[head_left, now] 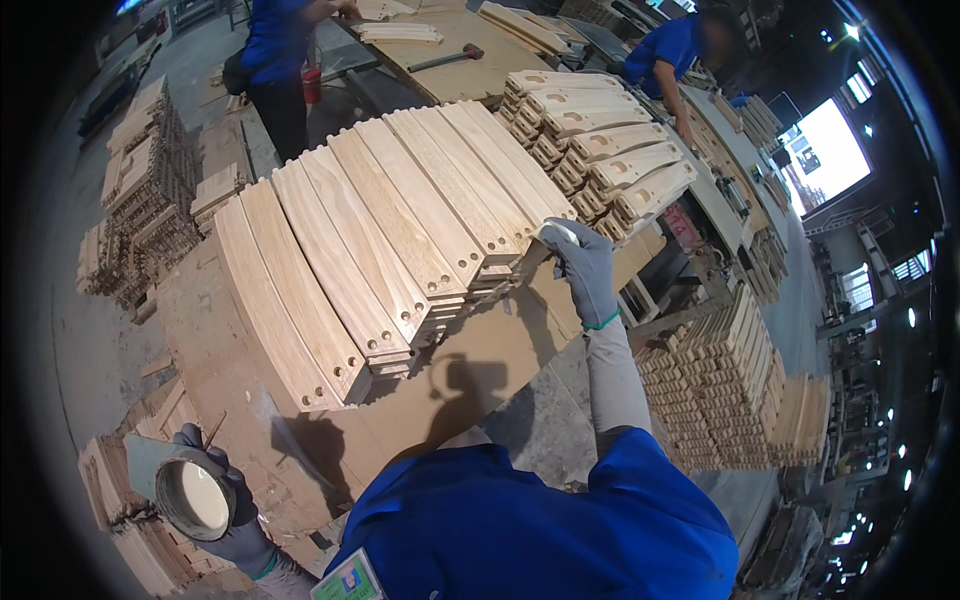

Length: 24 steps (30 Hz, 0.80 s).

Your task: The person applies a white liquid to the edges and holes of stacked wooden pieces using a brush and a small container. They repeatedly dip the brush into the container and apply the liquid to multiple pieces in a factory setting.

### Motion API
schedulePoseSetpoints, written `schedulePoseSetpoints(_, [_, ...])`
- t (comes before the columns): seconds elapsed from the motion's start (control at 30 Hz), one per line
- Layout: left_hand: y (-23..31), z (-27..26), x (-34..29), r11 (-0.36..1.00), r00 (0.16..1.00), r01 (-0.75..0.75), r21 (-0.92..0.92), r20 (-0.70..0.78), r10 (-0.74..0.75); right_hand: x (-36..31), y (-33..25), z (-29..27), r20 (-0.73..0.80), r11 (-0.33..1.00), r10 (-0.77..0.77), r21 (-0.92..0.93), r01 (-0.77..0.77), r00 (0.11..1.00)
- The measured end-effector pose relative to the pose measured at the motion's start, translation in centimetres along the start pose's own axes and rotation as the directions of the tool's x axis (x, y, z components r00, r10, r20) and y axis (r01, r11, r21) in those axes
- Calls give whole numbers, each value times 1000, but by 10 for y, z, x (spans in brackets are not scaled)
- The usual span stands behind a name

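Note:
My left hand point(242, 515), in a grey glove, is closed around a dark round tub point(170, 492) of cream-coloured paste at the lower left. A flat grey-green piece point(142, 462) sticks out beside the tub, and a thin stick point(215, 428) shows by the fingers. My right hand point(588, 278), also gloved, is closed at the near right corner of a stack of curved wooden slats point(370, 215). A small pale thing point(562, 230) shows at its fingertips; its kind is unclear. The slats lie side by side, with round holes at their near ends.
Slotted wooden parts point(600, 140) are piled beyond my right hand. More wood stacks stand on the floor at right point(715, 385) and left point(150, 190). Two people in blue work at the back, near a table point(480, 75) with a hammer point(447, 57).

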<state>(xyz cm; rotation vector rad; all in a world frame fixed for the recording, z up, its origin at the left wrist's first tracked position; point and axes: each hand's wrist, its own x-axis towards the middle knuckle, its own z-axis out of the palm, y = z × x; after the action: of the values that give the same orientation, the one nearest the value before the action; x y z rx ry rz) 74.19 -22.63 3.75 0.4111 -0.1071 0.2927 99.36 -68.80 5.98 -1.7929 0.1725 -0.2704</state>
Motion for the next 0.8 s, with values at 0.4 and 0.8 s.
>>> schedulePoseSetpoints(0.4, [-1, 0, -1, 1000, 997, -30, 7, -75, 31, -2, -1, -2, 73, 997, 58, -59, -54, 996])
schedulePoseSetpoints(0.8, [0, -8, -4, 999, 1000, 10, 44, 1, -10, 24, 1, -35, -76, 1000, -18, -5, 18, 997])
